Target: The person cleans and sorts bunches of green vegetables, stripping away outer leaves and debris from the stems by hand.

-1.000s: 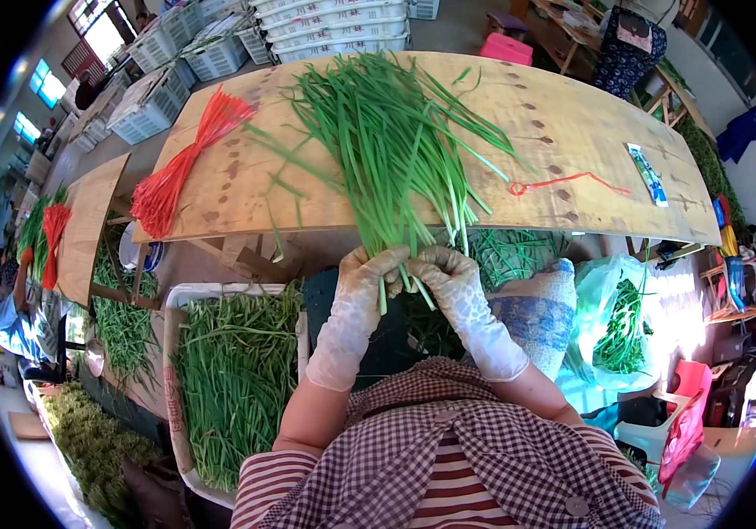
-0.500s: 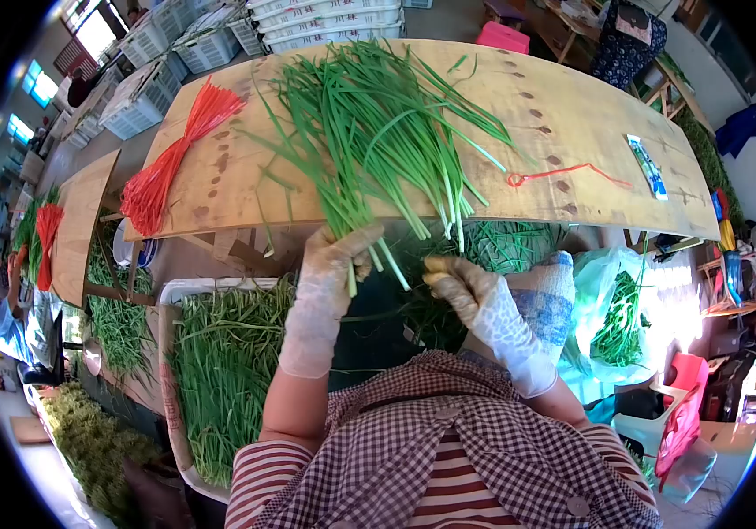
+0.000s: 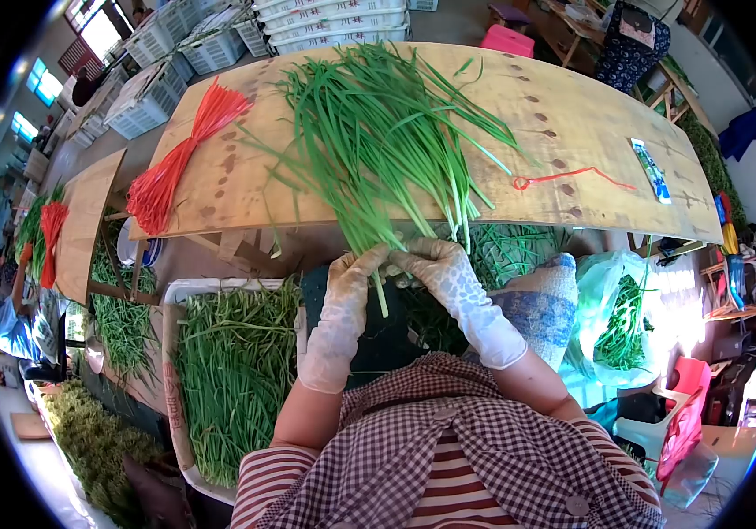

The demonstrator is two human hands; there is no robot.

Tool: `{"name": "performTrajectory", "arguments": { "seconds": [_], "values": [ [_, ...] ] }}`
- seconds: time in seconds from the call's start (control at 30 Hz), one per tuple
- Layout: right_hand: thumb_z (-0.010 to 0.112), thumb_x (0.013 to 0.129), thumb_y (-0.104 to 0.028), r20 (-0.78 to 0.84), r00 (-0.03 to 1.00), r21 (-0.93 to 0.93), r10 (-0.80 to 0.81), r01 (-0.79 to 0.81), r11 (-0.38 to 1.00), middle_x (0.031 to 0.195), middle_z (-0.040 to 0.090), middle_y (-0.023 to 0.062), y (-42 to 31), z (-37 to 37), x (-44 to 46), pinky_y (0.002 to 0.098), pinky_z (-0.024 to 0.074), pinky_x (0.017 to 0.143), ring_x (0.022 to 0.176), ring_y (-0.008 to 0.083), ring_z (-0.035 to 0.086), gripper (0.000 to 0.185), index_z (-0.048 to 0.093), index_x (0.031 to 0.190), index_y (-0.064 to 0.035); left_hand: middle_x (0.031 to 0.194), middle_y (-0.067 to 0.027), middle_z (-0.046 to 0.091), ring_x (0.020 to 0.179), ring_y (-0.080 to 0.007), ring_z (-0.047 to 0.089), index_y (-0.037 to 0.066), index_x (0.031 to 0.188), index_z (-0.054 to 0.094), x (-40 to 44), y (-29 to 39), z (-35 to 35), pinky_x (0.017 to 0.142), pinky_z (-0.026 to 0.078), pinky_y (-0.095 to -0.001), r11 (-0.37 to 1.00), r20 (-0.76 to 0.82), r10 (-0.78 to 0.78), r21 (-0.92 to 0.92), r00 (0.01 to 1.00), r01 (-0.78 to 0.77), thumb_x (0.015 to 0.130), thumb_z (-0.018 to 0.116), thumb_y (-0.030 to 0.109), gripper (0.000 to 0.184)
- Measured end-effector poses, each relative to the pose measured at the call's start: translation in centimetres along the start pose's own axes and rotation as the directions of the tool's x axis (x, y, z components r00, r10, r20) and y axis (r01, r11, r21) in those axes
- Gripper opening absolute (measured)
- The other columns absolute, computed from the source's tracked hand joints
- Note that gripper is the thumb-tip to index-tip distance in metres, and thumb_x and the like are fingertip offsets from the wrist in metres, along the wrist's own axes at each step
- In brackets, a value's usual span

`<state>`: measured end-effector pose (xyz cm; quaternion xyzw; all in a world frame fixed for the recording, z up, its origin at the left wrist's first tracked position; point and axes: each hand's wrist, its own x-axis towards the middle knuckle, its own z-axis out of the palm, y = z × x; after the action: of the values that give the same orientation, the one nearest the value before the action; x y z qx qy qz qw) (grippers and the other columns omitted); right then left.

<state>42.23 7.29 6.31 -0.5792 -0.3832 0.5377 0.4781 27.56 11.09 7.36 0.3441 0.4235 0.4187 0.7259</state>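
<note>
**The left hand [image 3: 353, 273] grips slim green leafy stalks [image 3: 362, 220] as the right hand [image 3: 438, 264] meets it**

At the centre of the frame, both hands wear thin, whitish, translucent gloves [image 3: 329, 348], stained yellow-brown towards the tips. The left hand's fingers are curled closed around the lower part of a small clump of the stalks, and a pale green end pokes out below the grip. The right hand comes in from the other side with thumb and forefinger drawn nearly together, their tips at the left fingertips beside the stalk bases; whether they pinch a stalk cannot be told.

From the hands, the held stalks slant up over the near edge of a long, pale wooden worktop [image 3: 589, 123]. Their leaves run into a loose, broad green heap [image 3: 378, 132] of the same kind, spread over the upper centre.

Towards the upper left lies a tied bundle of orange-red strips [image 3: 188, 154]. At the upper right are a thin red looped strand [image 3: 572, 175] and a narrow blue-and-white packet [image 3: 651, 170].

At the lower left, a white-rimmed rectangular crate [image 3: 176, 379] holds green leaves [image 3: 232, 379]. Right of the hands sits a blue-and-white woven sack [image 3: 536, 309], near a translucent plastic bag [image 3: 588, 326] of greens.
</note>
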Motion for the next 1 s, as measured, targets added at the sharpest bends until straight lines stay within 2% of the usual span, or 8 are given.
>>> {"name": "performTrajectory", "arguments": {
  "seconds": [0.1,0.47,0.5,0.57,0.67,0.73,0.8,1.0],
  "values": [
    [0.074,0.082,-0.017,-0.027,0.998,-0.084,-0.062,0.059,0.995,0.085,0.070,0.0094,0.3,0.3,-0.3,0.0249,0.0504,0.071,0.075,0.0117,0.063,0.026,0.069,0.099,0.0023,0.086,-0.0041,0.068,0.071,-0.0111,0.062,0.000,0.098,0.068,0.2,0.2,0.3,0.065,0.049,-0.0229,0.999,-0.039,0.019,-0.043,0.999,-0.021,0.085,0.066,0.014,0.019],
    [0.065,0.085,0.001,-0.226,0.965,0.379,-0.129,0.209,0.902,0.084,0.066,0.0077,0.7,1.2,-2.4,0.0219,0.0496,0.070,0.076,0.0112,0.062,0.008,0.064,0.092,0.0039,0.083,-0.0068,0.069,0.072,-0.0122,0.061,-0.002,0.088,0.070,0.4,-0.3,1.2,0.067,0.047,-0.0243,0.982,-0.086,0.187,0.010,0.979,-0.187,0.082,0.064,0.013,0.017],
    [0.068,0.083,-0.008,-0.190,0.969,0.327,-0.160,0.217,0.920,0.084,0.068,0.0082,1.2,0.6,-2.6,0.0251,0.0513,0.071,0.077,0.0138,0.064,0.013,0.065,0.094,-0.0002,0.085,-0.0074,0.069,0.072,-0.0122,0.060,0.000,0.084,0.070,0.7,-0.2,0.9,0.069,0.046,-0.0249,0.982,-0.155,0.191,0.029,0.969,-0.189,0.081,0.065,0.018,0.019],
    [0.068,0.083,-0.017,0.039,0.995,-0.310,-0.092,0.099,0.946,0.086,0.069,0.0100,1.1,-1.6,-4.5,0.0294,0.0524,0.072,0.079,0.0189,0.066,0.019,0.066,0.096,-0.0042,0.087,-0.0112,0.069,0.077,-0.0163,0.064,0.002,0.087,0.068,0.6,1.1,-0.2,0.073,0.050,-0.0270,0.958,-0.191,0.279,-0.019,0.941,-0.287,0.081,0.065,0.016,0.015],
    [0.066,0.082,-0.032,0.306,0.914,-0.917,0.267,0.208,0.340,0.092,0.068,0.0135,0.4,-3.8,-6.4,0.0376,0.0538,0.074,0.085,0.0288,0.067,0.027,0.067,0.100,-0.0111,0.090,-0.0122,0.068,0.078,-0.0200,0.066,0.002,0.096,0.064,-0.9,4.9,-0.7,0.076,0.053,-0.0312,0.907,-0.028,0.394,-0.151,0.919,-0.393,0.081,0.064,0.010,0.017],
    [0.063,0.085,-0.031,0.179,0.913,-0.866,-0.366,0.323,0.381,0.084,0.068,0.0141,-0.9,-3.1,-7.0,0.0388,0.0546,0.068,0.078,0.0293,0.068,0.029,0.067,0.102,-0.0080,0.086,-0.0125,0.067,0.069,-0.0195,0.066,0.002,0.096,0.061,-2.0,6.9,0.1,0.060,0.054,-0.0264,0.905,0.011,0.335,-0.282,0.942,-0.319,0.081,0.064,0.005,0.016],
    [0.069,0.082,-0.026,-0.002,0.738,-0.873,-0.675,0.328,0.361,0.078,0.067,0.0127,-4.5,-1.5,-6.0,0.0377,0.0528,0.056,0.064,0.0299,0.066,0.027,0.066,0.100,-0.0072,0.081,-0.0116,0.066,0.064,-0.0187,0.065,0.002,0.096,0.060,-1.5,7.5,-1.0,0.052,0.051,-0.0246,0.931,0.185,0.284,-0.286,0.941,-0.225,0.083,0.065,0.009,0.016],
    [0.065,0.077,-0.021,0.040,0.779,-0.928,-0.625,-0.203,-0.312,0.054,0.051,0.0006,-2.6,1.5,1.0,0.0316,0.0415,0.039,0.044,0.0170,0.057,0.015,0.058,0.082,-0.0095,0.092,-0.0108,0.067,0.066,-0.0166,0.063,0.004,0.103,0.061,1.2,2.4,1.2,0.057,0.050,-0.0265,0.999,-0.092,-0.034,-0.044,0.995,0.030,0.085,0.066,0.012,0.020]
  ]
}}
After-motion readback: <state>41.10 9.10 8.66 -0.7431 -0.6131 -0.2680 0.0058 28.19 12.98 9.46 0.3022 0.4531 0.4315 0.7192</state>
